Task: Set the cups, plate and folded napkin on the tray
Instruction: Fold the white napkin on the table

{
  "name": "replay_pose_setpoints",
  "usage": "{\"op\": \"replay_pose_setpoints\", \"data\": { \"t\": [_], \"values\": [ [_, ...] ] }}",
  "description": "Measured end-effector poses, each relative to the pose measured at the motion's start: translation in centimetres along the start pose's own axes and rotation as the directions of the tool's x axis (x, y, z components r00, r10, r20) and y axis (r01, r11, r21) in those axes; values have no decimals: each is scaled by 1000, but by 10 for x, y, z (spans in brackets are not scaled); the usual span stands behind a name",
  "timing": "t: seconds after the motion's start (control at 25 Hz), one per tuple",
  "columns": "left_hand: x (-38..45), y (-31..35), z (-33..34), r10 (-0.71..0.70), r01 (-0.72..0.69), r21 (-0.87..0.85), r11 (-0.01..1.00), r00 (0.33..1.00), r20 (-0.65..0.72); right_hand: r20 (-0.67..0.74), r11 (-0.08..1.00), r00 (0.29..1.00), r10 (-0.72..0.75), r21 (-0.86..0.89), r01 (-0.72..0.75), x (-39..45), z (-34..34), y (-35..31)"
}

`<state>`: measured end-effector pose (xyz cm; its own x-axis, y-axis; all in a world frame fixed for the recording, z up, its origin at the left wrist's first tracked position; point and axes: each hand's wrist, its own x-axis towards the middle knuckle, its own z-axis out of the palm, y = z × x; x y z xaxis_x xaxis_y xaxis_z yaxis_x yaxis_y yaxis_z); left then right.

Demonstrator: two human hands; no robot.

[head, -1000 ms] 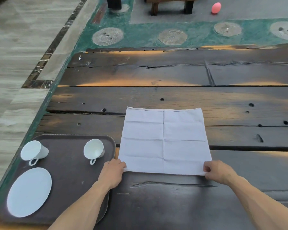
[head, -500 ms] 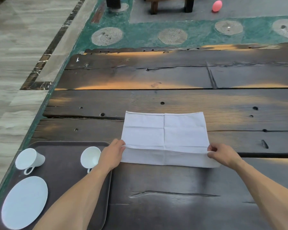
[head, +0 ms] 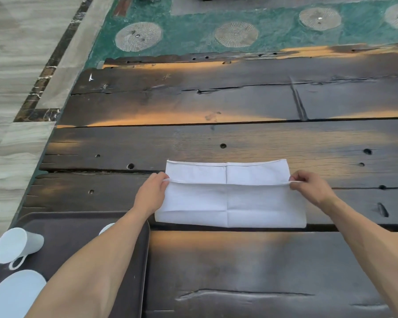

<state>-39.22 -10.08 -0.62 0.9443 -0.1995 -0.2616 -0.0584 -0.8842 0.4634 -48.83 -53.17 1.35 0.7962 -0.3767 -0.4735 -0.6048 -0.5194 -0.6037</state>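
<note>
One napkin [head: 230, 198], two hands [head: 151, 193] [head: 310, 188] pinching its corners.

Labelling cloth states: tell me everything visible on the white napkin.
The white napkin looks like woven cloth with a hemmed edge and fold creases. It lies on the dark wooden table, right of the tray, its near half folded partway over. The left hand and right hand pinch the raised edge's corners.

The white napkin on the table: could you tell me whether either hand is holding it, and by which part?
Both. The left hand and right hand each pinch one end of the napkin's folded-over edge.
</note>
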Motion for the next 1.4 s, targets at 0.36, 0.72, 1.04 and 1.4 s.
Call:
{"op": "replay_pose_setpoints", "data": {
  "t": [0.36,0.72,1.04,1.4],
  "values": [
    [73,-1,7,-27,28,-84,996,999,20,-69,999,997,18,36,-16,73,11,-14],
    [106,-3,31,-101,101,-4,995,995,10,-181,987,982,59,-134,-84,109,34,-5],
    [99,-3,41,-102,118,160,980,989,-105,-314,934,948,-54,-353,-63,103,54,-2],
    [-6,70,125,262,-217,256,942,952,-157,-122,722,835,-537,-578,380,-12,166,-15]
  ]
}}
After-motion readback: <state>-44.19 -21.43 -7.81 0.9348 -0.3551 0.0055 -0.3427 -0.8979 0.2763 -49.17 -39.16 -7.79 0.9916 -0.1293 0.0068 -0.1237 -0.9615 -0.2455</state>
